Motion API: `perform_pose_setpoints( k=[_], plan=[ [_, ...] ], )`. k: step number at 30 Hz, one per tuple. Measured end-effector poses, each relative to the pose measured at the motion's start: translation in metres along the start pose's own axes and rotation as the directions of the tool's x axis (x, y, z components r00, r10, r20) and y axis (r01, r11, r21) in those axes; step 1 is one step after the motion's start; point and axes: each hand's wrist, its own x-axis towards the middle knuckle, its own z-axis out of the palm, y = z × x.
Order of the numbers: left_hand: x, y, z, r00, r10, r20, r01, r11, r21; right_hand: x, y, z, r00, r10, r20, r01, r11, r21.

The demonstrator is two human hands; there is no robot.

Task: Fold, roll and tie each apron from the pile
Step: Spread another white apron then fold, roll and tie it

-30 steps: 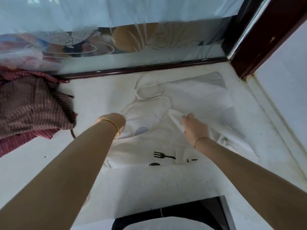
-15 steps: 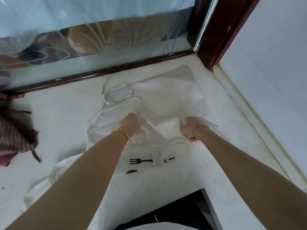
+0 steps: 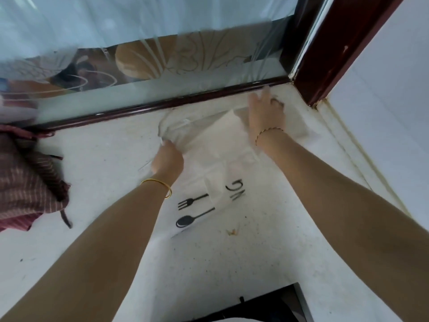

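Gripping a bunched fold of the white apron (image 3: 209,145), the left hand (image 3: 167,160) stays closed. Beyond it, the right hand (image 3: 264,115) presses flat, fingers spread, on the cloth.

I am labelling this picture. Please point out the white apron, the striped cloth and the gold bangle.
white apron (image 3: 216,145): head view, folded upper panel.
striped cloth (image 3: 25,180): head view, middle of the heap.
gold bangle (image 3: 160,183): head view, band on left wrist.
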Motion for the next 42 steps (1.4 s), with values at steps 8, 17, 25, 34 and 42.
perform_pose_setpoints(
  k=[8, 17, 25, 34, 42],
  plan=[
    [0.023, -0.016, -0.005, 0.982, -0.19, -0.005, 0.189, 0.978, -0.087, -0.007, 0.021, 0.061, 0.987, -0.152, -0.059, 0.134, 0.962, -0.239],
    [0.027, 0.009, 0.009, 0.941, 0.309, -0.136, -0.22, 0.868, 0.446, -0.001, 0.019, 0.078, 0.997, -0.05, -0.065, 0.046, 0.997, -0.059],
    [-0.001, 0.041, 0.066, 0.811, 0.272, 0.518, -0.544, 0.676, 0.496, -0.036, 0.061, 0.104, 0.965, 0.225, 0.132, -0.248, 0.949, 0.194],
    [-0.056, 0.045, 0.065, 0.746, 0.089, 0.66, -0.663, 0.186, 0.725, -0.071, 0.081, 0.116, 0.92, 0.316, 0.234, -0.332, 0.943, 0.035],
    [-0.071, 0.088, 0.079, 0.817, 0.213, 0.536, -0.52, 0.674, 0.525, -0.118, 0.097, 0.139, 0.948, 0.299, 0.112, -0.317, 0.924, 0.216]
  ],
)
